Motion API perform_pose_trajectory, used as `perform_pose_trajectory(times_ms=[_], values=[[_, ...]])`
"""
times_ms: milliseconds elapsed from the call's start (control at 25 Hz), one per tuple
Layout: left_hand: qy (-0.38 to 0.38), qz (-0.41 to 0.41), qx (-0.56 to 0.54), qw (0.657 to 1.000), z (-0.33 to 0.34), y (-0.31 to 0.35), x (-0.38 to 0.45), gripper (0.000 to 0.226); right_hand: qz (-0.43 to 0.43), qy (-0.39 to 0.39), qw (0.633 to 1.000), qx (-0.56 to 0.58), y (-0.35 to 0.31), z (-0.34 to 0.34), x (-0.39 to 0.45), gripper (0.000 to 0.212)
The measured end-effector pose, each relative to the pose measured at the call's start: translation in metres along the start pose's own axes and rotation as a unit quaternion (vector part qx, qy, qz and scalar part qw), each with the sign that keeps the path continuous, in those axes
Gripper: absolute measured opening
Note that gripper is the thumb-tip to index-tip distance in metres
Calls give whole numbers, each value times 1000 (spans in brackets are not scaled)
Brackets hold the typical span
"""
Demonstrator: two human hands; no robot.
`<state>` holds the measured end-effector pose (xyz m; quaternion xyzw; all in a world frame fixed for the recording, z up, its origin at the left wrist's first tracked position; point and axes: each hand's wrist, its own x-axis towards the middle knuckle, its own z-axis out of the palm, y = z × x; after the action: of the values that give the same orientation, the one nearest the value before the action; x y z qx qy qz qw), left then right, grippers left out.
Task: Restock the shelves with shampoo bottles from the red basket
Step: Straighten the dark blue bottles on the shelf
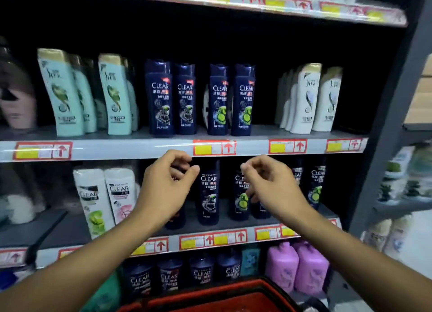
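Both my hands are raised in front of the middle shelf (257,235), which carries dark blue CLEAR shampoo bottles (208,192). My left hand (166,185) hangs with loosely curled fingers and holds nothing. My right hand (271,183) is likewise loosely curled and empty, just in front of a blue bottle with a green label (240,195). Neither hand plainly touches a bottle. The red basket (210,297) shows at the bottom edge below my arms; its contents are hidden.
The upper shelf (140,147) carries mint bottles (63,92), several blue CLEAR bottles (160,96) and white bottles (306,99). White CLEAR bottles (120,190) stand left on the middle shelf. Pink jugs (297,267) sit low right. A grey upright (385,124) bounds the right.
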<state>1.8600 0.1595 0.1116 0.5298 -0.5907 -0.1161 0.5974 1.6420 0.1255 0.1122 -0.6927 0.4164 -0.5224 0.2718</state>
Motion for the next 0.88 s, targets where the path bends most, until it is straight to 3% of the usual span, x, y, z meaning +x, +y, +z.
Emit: perform_pose_trajectory(times_ms=[120,280,480,880], values=[[-31,26,-34,999,8,44,30,15,-14,-19,999,37,-34,-21,33,35],[-75,29,-56,995,11,83,74,18,-35,-45,997,60,-71,-27,82,36],[-96,-26,-88,991,-6,148,118,19,31,-74,994,68,-144,-54,108,34],[-169,-89,-135,972,-141,366,189,13,121,-63,991,11,-399,-145,129,29]])
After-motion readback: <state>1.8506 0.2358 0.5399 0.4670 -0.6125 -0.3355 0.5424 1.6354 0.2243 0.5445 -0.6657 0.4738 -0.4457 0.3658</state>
